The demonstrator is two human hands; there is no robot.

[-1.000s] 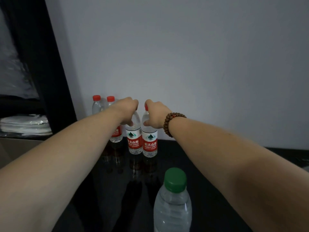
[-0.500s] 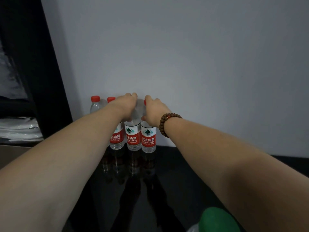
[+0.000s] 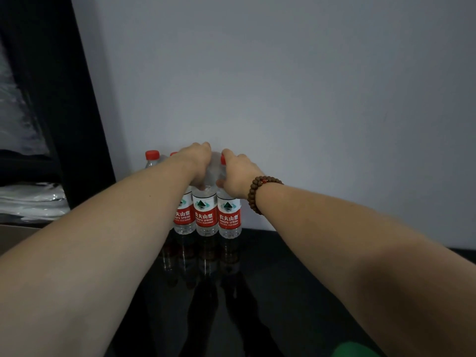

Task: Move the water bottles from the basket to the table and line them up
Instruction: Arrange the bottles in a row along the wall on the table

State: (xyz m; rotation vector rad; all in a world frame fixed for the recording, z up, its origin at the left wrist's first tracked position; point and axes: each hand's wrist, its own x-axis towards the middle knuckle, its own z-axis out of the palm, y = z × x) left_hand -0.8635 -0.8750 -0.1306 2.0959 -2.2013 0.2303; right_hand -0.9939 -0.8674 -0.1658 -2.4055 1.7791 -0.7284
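Several clear water bottles with red caps and red labels stand in a row on the glossy black table (image 3: pixel 296 292), against the pale wall. My left hand (image 3: pixel 198 161) grips the neck of the second bottle from the right (image 3: pixel 205 215). My right hand (image 3: pixel 238 173), with a bead bracelet on its wrist, grips the neck of the rightmost bottle (image 3: pixel 229 217). Both bottles stand upright on the table, touching each other. Left of them stand a third bottle (image 3: pixel 183 217) and a fourth bottle (image 3: pixel 152 158), mostly hidden by my left forearm. The basket is out of view.
A green bottle cap (image 3: pixel 355 350) shows at the bottom edge, near my right arm. A black upright frame (image 3: pixel 64 112) stands at the left, with white plastic-wrapped packs (image 3: pixel 31 199) on a shelf beyond it. The wall closes off the table's far side.
Both hands have pushed their two bottles back toward the wall, into the row beside the others. The view has tilted up, so the green-capped bottle has sunk to the bottom edge.
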